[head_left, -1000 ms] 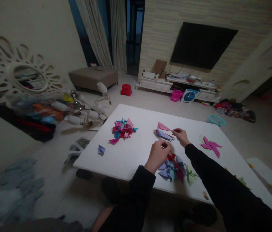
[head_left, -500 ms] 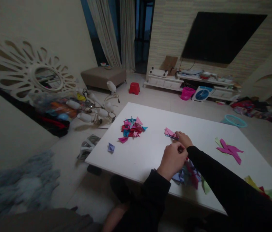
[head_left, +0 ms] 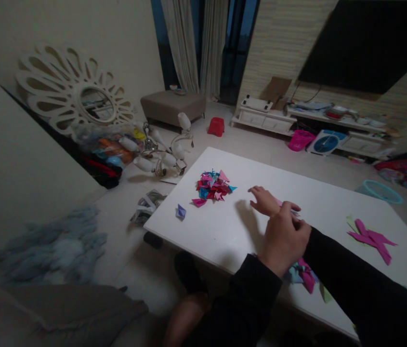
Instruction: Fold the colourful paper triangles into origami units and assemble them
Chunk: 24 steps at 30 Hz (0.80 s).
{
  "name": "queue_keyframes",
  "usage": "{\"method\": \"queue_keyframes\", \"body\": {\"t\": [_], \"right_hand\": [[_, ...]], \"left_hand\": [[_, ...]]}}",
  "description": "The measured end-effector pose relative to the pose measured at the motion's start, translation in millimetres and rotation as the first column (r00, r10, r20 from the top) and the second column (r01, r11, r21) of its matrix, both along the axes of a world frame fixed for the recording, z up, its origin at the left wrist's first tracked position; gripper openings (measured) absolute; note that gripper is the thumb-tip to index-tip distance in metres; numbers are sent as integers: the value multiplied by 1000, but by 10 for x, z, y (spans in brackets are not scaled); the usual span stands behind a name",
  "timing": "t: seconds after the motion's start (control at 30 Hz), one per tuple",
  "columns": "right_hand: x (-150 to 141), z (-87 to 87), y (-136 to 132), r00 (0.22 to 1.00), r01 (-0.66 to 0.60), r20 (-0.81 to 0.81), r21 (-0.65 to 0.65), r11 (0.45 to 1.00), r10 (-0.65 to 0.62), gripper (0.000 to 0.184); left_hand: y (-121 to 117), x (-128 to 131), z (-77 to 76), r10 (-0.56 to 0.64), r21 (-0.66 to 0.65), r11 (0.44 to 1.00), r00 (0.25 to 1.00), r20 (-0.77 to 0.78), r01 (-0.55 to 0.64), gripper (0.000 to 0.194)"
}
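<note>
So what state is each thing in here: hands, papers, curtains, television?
Right hand: fingers extended, above the table
Left hand: fingers curled, grip unclear
Colorful paper pile: loosely heaped
Purple folded paper: apart from the pile
Magenta papers: crossed
Curtains: parted
Television: screen dark

A white rectangular tabletop (head_left: 196, 229) looks smooth, with a soft sheen. On it, a multicoloured pile of folded-paper shapes (head_left: 213, 187) has a matt finish and sharp creases; a small purple folded-paper piece (head_left: 180, 212) and crossed magenta folded-paper strips (head_left: 371, 237) look equally dull. The long black sleeves (head_left: 355, 274) are matt cloth. A red stool (head_left: 216, 127) and a bright pink basket (head_left: 300, 140) look like smooth plastic. Tall beige curtains (head_left: 177, 43) are pleated cloth, a grey-blue heap (head_left: 55, 246) appears fluffy and uneven, and a round mirror (head_left: 97, 103) is glossy glass.
</note>
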State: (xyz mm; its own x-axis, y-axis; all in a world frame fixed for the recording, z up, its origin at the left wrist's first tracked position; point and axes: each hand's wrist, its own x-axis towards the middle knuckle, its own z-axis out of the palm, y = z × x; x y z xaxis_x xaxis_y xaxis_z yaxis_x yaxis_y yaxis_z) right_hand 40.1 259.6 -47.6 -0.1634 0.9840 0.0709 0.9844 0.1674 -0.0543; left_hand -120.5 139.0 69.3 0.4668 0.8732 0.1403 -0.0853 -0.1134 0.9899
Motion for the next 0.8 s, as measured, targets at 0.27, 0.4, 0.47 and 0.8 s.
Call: {"method": "queue_keyframes", "body": {"t": [0.27,0.4,0.47,0.8], "right_hand": [[-924,21,546,1000,-27,-7,-74,997,27,42],[-878,-93,774,999,39,-29,-82,996,-41,43],[-861,-126,811,998,49,-47,-80,996,-53,42],[-437,719,-289,888,87,-450,365,927,94,27]], "left_hand": [[-28,-24,76,42,56,998,999,1,-42,37],[36,-93,82,72,57,996,997,-9,-71,37],[68,-128,82,89,40,995,996,-4,-89,37],[213,-229,52,229,25,973,972,52,-230,23]]}}
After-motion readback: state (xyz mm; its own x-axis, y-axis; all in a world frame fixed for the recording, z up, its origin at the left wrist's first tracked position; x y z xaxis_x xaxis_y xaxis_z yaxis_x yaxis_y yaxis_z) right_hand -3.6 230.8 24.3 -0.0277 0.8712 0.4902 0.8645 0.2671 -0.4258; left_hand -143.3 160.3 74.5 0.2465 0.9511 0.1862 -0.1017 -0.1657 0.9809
